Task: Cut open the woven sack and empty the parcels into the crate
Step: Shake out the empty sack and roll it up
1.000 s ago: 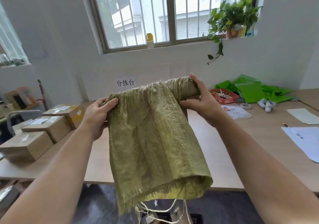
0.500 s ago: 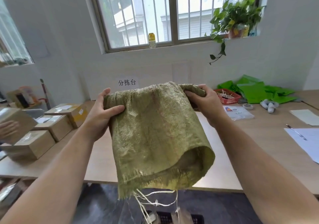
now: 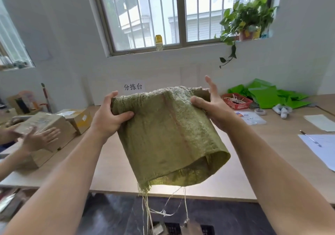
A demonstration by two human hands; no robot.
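I hold a limp olive-green woven sack (image 3: 168, 135) in the air in front of me, its open frayed mouth hanging down with loose strings (image 3: 163, 211) dangling. My left hand (image 3: 110, 117) is clenched on the sack's upper left corner. My right hand (image 3: 212, 108) touches the upper right corner with the thumb pressed on the cloth and the fingers spread upward. At the bottom edge, below the strings, a dark crate (image 3: 183, 230) shows with parcels (image 3: 157, 228) in it, mostly cut off.
A long wooden table (image 3: 272, 162) runs across behind the sack. Cardboard boxes (image 3: 78, 118) sit at its left end, where another person's hands (image 3: 39, 138) hold one. A red basket (image 3: 236, 100), green bags (image 3: 268, 95), tape and papers with a pen (image 3: 310, 141) lie on the right.
The sack has been gathered shorter and lifted. My right hand's fingers have opened from a full grip. Another person's hands have come in at the left with a box.
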